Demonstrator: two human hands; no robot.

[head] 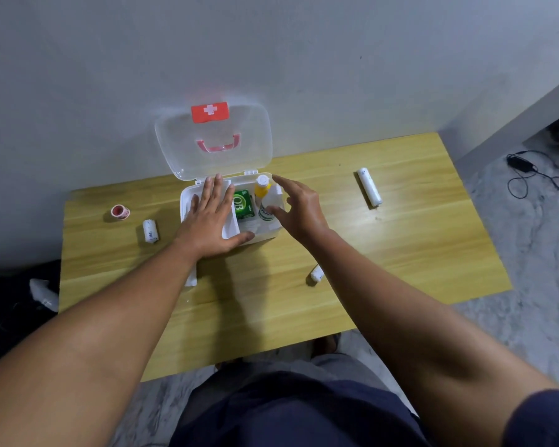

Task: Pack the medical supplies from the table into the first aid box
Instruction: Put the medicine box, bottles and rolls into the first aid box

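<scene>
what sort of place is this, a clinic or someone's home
Probably a plain room in a home or small office, not a clinic: a wooden table set against a bare wall, and a cable lying loose on the speckled floor.

Green packet (243, 204) inside the first aid box (188, 196), middle section: big white letters "OB" in a ring, plus smaller white print on its right edge, too small to read. Red plate (209, 111) at the top of the clear lid (181, 137) carries a white cross sign. Bottle (266, 215) next to the packet has a white/green label w/ blurred lettering, the bandage roll (150, 231) on the tabletop (400, 240) left of the box shows dark print, illegible, & the tape roll (120, 211) has red markings that can't be read as text.
</scene>
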